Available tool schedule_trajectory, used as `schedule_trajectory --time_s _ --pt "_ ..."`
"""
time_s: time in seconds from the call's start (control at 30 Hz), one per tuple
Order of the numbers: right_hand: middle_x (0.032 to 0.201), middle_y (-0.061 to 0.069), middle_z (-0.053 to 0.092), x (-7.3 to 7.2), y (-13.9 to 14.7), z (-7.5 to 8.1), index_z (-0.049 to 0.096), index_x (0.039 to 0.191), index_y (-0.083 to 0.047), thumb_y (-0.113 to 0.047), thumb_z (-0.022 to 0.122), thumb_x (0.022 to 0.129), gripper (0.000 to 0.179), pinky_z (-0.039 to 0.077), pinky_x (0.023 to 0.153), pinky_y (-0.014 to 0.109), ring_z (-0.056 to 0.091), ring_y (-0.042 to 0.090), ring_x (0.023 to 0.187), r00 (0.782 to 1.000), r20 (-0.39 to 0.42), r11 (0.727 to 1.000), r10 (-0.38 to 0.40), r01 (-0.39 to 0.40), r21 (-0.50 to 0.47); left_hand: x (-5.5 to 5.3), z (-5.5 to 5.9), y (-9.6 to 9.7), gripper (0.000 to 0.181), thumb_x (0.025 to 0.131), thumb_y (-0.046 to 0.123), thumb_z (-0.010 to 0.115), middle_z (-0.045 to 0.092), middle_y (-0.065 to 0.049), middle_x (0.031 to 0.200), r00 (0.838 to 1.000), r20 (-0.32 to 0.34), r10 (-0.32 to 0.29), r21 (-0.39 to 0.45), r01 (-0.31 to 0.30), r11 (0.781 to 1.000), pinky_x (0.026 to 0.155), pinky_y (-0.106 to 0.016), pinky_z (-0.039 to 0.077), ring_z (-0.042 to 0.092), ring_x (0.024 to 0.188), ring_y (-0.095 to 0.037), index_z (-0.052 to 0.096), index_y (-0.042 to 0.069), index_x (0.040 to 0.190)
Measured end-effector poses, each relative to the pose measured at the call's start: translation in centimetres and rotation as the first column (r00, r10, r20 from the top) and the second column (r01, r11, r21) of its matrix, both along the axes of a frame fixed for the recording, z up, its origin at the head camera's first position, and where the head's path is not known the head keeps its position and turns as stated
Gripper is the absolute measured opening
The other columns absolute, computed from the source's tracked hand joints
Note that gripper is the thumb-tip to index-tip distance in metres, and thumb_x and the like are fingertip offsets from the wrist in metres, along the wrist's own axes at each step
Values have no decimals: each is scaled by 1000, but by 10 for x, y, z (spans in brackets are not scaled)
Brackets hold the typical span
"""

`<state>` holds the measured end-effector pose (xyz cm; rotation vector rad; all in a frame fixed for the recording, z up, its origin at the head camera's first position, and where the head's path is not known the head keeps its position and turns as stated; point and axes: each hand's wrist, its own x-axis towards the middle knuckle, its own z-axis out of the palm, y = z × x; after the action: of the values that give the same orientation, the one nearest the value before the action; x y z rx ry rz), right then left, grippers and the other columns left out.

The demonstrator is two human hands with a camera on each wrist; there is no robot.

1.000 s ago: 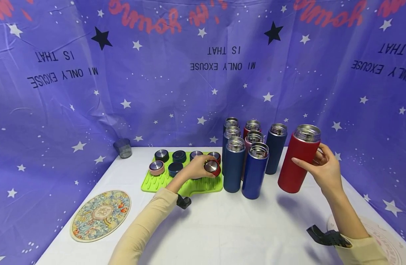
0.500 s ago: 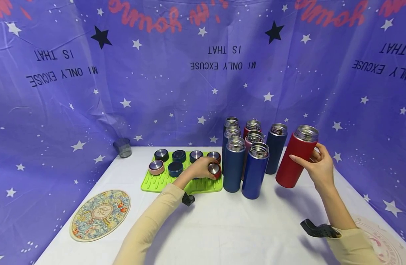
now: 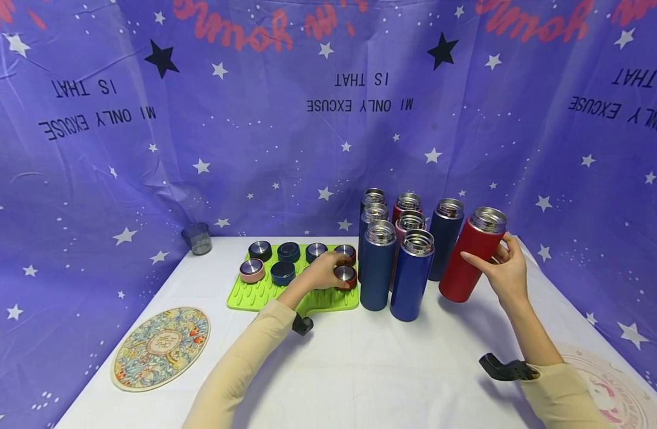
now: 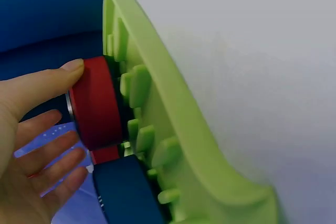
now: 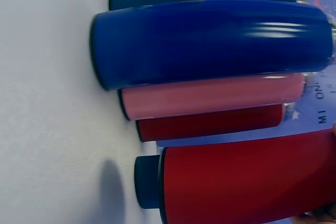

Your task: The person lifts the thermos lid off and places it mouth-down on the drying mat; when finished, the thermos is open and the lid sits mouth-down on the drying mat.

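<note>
At the right end of the green ribbed mat (image 3: 241, 302), a red lid (image 3: 346, 276) with a metal top sits on the ribs. My left hand (image 3: 321, 273) is around it; the left wrist view shows the thumb on its red side and the other fingers spread, apart from it. My right hand (image 3: 504, 274) grips a red thermos bottle (image 3: 470, 262) without a lid, tilted and raised off the table, its shadow below in the right wrist view. Its base passes in front of a dark blue bottle (image 3: 446, 238).
Several lidless bottles stand grouped in the middle, with a bright blue bottle (image 3: 412, 286) in front. More lids, such as a pink lid (image 3: 252, 270), lie on the mat. A round patterned placemat (image 3: 162, 348) is at left, a small dark glass (image 3: 197, 239) behind.
The left hand has lowered the red lid onto the mat, and its fingers have loosened. The right hand has brought the red bottle leftward, toward the other bottles.
</note>
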<state>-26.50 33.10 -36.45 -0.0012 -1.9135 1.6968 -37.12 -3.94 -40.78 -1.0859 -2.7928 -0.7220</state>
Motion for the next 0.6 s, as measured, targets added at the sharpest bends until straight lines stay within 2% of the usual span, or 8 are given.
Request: schedule_trajectory --time_s 0.1,0.27,0.33,0.5,0.6 --pt "103 -12 63 -3 -4 -3 48 123 -21 -4 82 75 62 50 75 9 61 5 93 1000 -1 1000 1 -1 24 7 4 -7 62 77 17 82 61 -17 122 998 -61 16 45 -13 999 99 -45 44 53 114 -33 56 -1 130" --pt "104 -12 61 -7 -10 -10 46 124 -20 -9 83 76 62 50 76 10 60 4 94 1000 21 995 3 -6 101 26 11 -24 62 79 22 81 60 -14 124 994 -97 58 121 -46 992 98 -48 44 50 118 -34 56 6 133" --pt "106 -11 60 -9 -13 -13 44 127 -18 -11 83 76 64 50 77 11 60 3 94 1000 30 991 3 -7 133 35 12 -32 62 79 23 82 59 -13 126 994 -91 68 157 -53 986 101 -50 42 47 124 -35 56 9 133" --pt "109 -4 61 -12 -18 -23 41 132 -11 -12 84 75 72 50 78 11 60 0 93 999 40 982 2 -9 186 55 15 -46 64 78 23 82 55 -9 134 994 -93 55 218 -34 975 108 -56 32 40 132 -34 55 9 134" --pt "114 7 62 -13 -20 -26 39 135 -7 -13 84 75 75 51 78 12 60 0 92 999 44 978 0 -9 210 64 19 -50 65 78 24 82 55 -7 135 993 -110 36 223 -11 975 106 -55 36 44 129 -31 55 10 135"
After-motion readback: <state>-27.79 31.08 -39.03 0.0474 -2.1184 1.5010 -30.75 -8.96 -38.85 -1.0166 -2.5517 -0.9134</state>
